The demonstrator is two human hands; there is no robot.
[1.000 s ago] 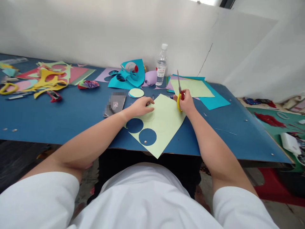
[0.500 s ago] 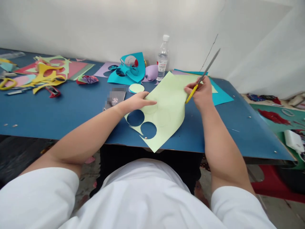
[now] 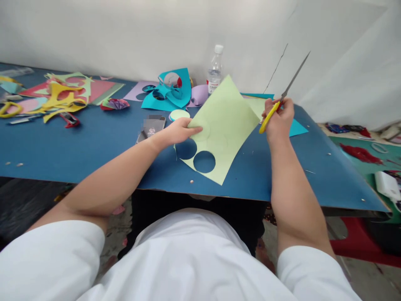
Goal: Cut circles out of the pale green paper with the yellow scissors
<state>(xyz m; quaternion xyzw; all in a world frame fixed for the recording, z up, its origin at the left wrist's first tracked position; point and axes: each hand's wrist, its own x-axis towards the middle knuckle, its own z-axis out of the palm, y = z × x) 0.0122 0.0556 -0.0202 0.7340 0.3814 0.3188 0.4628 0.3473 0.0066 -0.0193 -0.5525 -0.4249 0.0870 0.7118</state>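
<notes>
My left hand (image 3: 181,130) pinches the left edge of a pale green sheet of paper (image 3: 230,121), thumb on top and the other fingers mostly hidden beneath. Two round holes are cut along the sheet's lower left side, and faint circle outlines show on it. My right hand (image 3: 280,121) is closed around a pair of scissors (image 3: 270,117) with yellow handles, the blades pointing up and away to the right. Between the scissors and the sheet's right corner there is a small gap. Just beyond my left hand lies a stack of cut paper circles (image 3: 179,114), pale green on top.
A phone (image 3: 153,126) lies left of the sheet. Behind it stand a water bottle (image 3: 214,69) and cut blue paper (image 3: 171,94). Yellow paper scraps (image 3: 64,98) and other scissors (image 3: 9,109) cover the table's left. More blue paper (image 3: 297,128) lies under my right hand.
The right hand with the scissors has moved right, away from the sheet. The green sheet has been lifted and turned, its near corner shifting right and away from me.
</notes>
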